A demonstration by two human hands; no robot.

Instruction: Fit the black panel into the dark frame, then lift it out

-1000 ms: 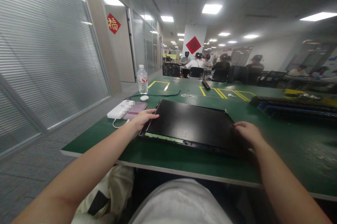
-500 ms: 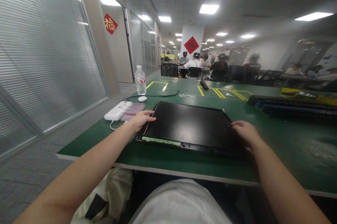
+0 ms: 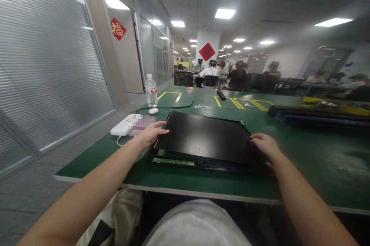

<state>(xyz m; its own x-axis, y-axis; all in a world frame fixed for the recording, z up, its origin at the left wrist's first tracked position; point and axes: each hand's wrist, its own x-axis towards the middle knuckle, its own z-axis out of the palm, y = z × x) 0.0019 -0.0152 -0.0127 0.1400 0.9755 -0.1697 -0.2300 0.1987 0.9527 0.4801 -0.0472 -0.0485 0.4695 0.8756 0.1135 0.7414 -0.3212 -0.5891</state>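
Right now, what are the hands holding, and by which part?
The black screen, by its side edges: left hand at the left, right hand at the right.

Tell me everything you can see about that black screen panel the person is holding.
The black screen panel is a thin, flat rectangle with a smooth, faintly glossy face, perhaps glass or plastic, catching soft reflections. It lies face up, the near edge raised above a dark frame with a green circuit strip, over the green table. The left hand and right hand grip opposite side edges.
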